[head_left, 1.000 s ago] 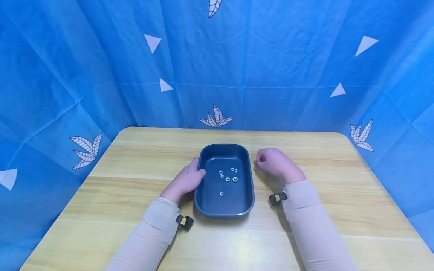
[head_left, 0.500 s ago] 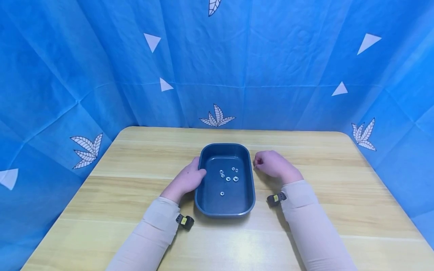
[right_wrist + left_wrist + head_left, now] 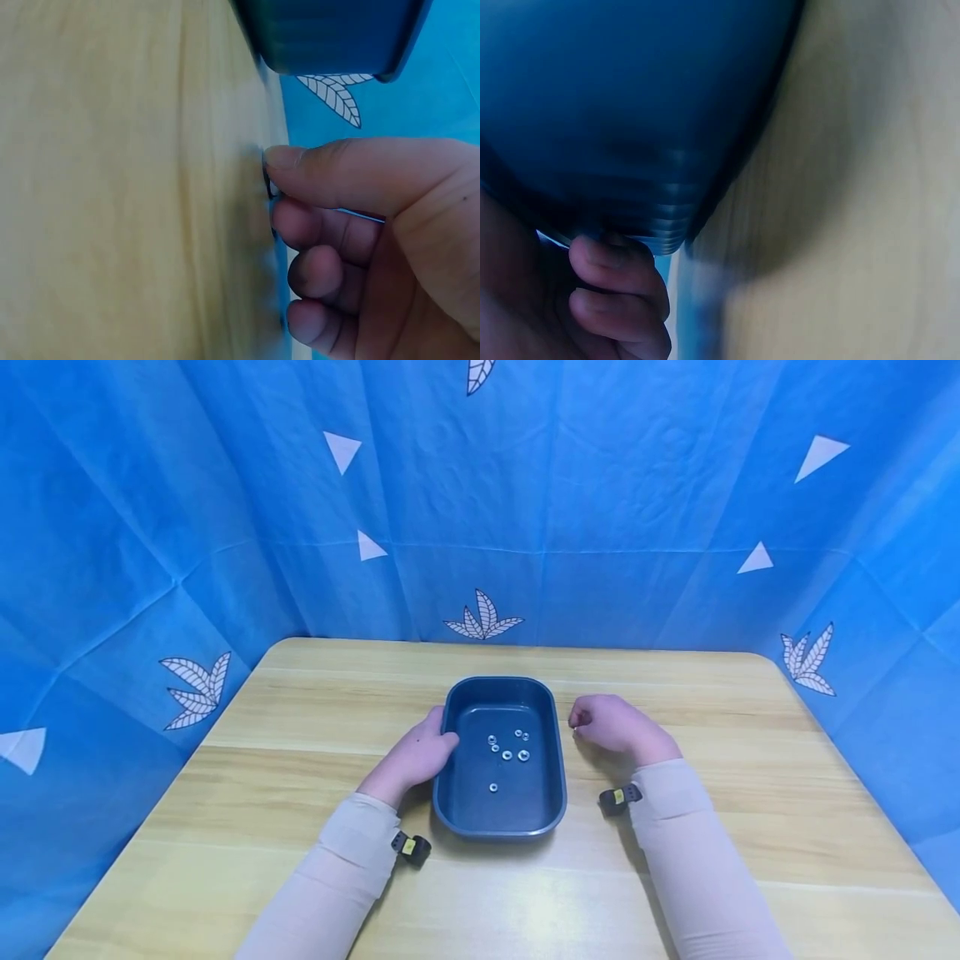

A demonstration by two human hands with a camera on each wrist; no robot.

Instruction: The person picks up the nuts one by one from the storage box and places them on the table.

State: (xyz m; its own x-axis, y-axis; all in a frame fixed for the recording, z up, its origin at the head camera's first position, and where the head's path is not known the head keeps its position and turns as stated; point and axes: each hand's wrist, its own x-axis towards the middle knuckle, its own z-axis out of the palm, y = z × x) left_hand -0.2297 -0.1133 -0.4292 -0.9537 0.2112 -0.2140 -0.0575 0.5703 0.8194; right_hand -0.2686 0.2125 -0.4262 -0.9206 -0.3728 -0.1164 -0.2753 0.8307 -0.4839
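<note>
A dark blue rectangular tray (image 3: 500, 814) sits on the table in the head view. Several small silver ring-shaped nuts (image 3: 523, 756) lie scattered on its floor. My left hand (image 3: 418, 752) grips the tray's left wall, thumb over the rim; in the left wrist view, curled fingers (image 3: 619, 300) show against the tray's outer side. Just right of the tray, low over the table, my right hand (image 3: 615, 724) pinches a tiny shiny metal piece (image 3: 270, 182) between thumb and forefinger. It looks like another nut, but most of it is hidden by the fingertips.
The light wooden table (image 3: 712, 860) extends on both sides of the tray. A blue curtain (image 3: 630, 485) with white triangles and leaf prints hangs behind and at both sides. Small black cameras (image 3: 620, 799) are strapped to both wrists.
My right hand went slightly toward the tray, then back right by a small amount; a shiny bit now shows at its fingertips. My left hand stays on the tray, and the nuts keep their places.
</note>
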